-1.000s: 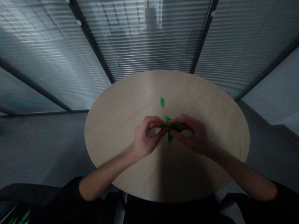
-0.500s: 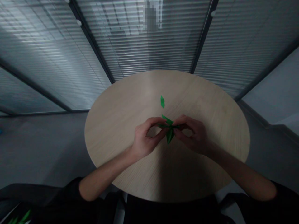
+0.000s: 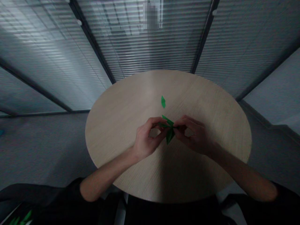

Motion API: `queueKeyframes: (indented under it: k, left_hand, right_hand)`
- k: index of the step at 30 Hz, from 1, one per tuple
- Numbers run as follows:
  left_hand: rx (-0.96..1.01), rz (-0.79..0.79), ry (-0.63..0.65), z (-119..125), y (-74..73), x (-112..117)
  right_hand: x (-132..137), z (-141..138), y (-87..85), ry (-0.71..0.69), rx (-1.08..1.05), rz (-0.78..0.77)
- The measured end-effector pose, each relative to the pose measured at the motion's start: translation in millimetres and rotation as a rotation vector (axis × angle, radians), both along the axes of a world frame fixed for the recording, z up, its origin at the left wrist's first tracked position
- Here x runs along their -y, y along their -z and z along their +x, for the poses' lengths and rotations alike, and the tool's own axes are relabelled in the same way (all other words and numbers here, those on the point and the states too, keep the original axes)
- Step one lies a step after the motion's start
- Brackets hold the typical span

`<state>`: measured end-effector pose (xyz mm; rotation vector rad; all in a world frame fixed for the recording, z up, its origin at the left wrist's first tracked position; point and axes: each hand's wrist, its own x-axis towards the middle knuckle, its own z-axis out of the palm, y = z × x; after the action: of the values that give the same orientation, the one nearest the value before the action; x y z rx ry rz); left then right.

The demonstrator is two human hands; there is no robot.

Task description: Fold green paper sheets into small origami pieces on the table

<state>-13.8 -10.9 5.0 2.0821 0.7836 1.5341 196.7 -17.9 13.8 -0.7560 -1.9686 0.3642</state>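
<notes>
Above the middle of a round wooden table (image 3: 122, 125), both hands pinch a green folded-paper piece (image 3: 170, 136) with several pointed arms. My left hand (image 3: 148, 137) grips its left side between thumb and fingers. From the right, my right hand (image 3: 193, 134) pinches the piece close to its centre, and the fingertips cover part of it. One point sticks up toward the far side and a wider one hangs toward me. A small loose green paper piece (image 3: 163, 102) lies on the table beyond the hands, touched by neither.
Windows with slatted blinds (image 3: 150, 53) stand right behind the table's far edge. At the lower left, more green pieces (image 3: 23, 218) show in a dark spot beside me. A small blue thing (image 3: 1, 132) is on the floor at far left.
The folded paper has tilted slightly between my fingers, and my right fingertips have closed in nearer its centre. The loose green piece stays where it was.
</notes>
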Motion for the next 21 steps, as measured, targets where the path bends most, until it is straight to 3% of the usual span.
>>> queueKeyframes:
  k: [10,21]
  left_hand:
    - [-0.008,-0.064,0.012,0.2,0.5,0.3]
    - [-0.067,-0.048,-0.020,-2.0,0.0,-0.5]
  right_hand:
    - [0.5,-0.7,-1.2,0.017,0.060,0.052]
    - [-0.7,0.5,0.1,0.015,0.061,0.006]
